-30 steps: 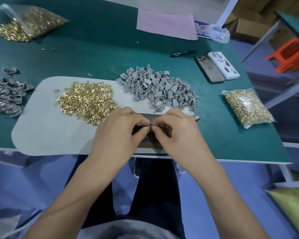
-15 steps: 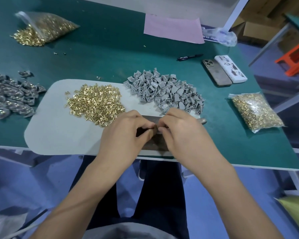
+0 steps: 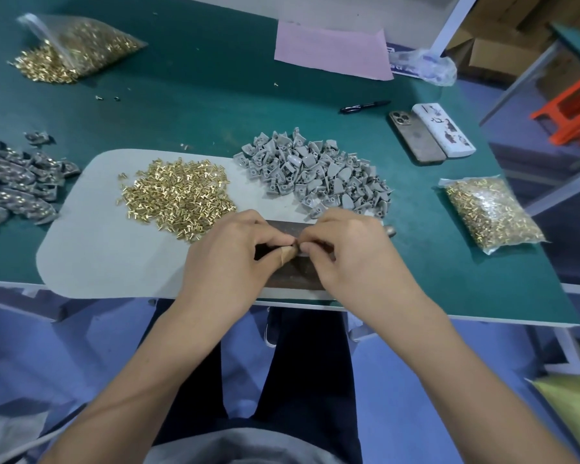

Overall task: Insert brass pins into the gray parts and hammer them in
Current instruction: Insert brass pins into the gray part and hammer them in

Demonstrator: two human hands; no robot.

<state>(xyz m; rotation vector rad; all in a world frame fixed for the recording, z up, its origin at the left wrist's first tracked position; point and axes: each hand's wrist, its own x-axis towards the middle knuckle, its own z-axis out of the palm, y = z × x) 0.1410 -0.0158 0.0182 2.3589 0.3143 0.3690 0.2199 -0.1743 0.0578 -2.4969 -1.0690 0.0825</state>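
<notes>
Desk: one loose heap of brass pins and one heap of gray parts on a gray mat; two bags of pins, one open, one sealed. Pins short, shiny gold; parts matte, wedge-shaped, holed. Left hand and right hand meet fingertip to fingertip over a dark metal block, fingers pinching something too small to identify.
</notes>
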